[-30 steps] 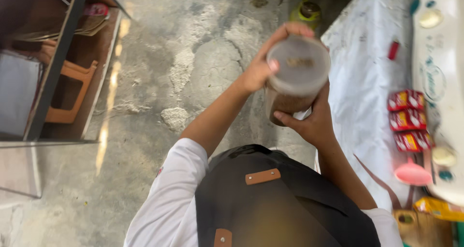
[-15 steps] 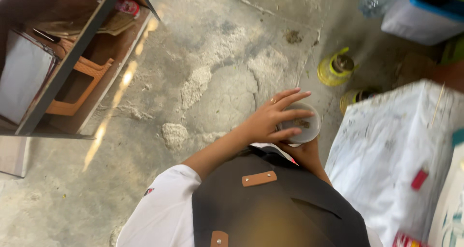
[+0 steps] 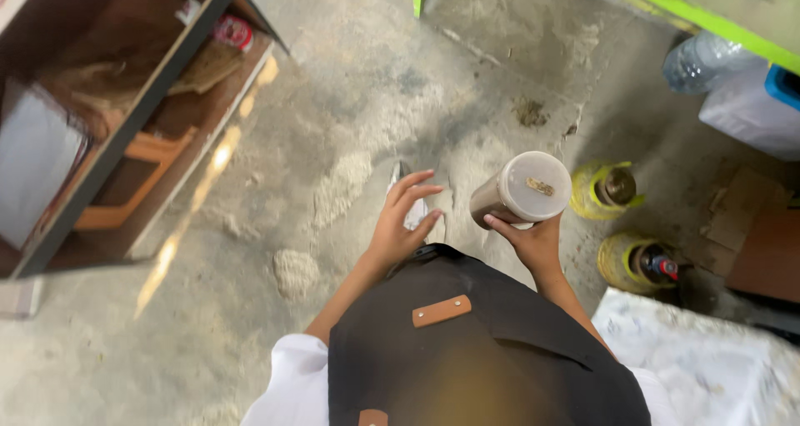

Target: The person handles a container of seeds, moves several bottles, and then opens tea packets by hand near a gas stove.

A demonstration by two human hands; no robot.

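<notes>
A lidded, translucent plastic jar with brown contents is held from beneath in the right hand, fingers wrapped round its lower side, the container tilted so that its pale lid faces the camera. A small brown mark is seen on the lid. The left hand is held free at about nine o'clock of the jar, well apart from it, fingers spread wide and gripping nothing; a pale, flat object is glimpsed behind its fingers, though what it is cannot be told. Both hands are raised in front of a dark apron with tan leather tabs, worn over white sleeves.

Beyond the jar, at three o'clock, a bottle wrapped in yellow netting is stood on the cracked concrete floor, and a second such bottle is seen at about four o'clock. A white cloth-covered worktop is caught at lower right. At one o'clock, a clear plastic bottle is laid beside a white-and-blue container. A wooden shelf unit with a dark metal frame fills the ten o'clock corner.
</notes>
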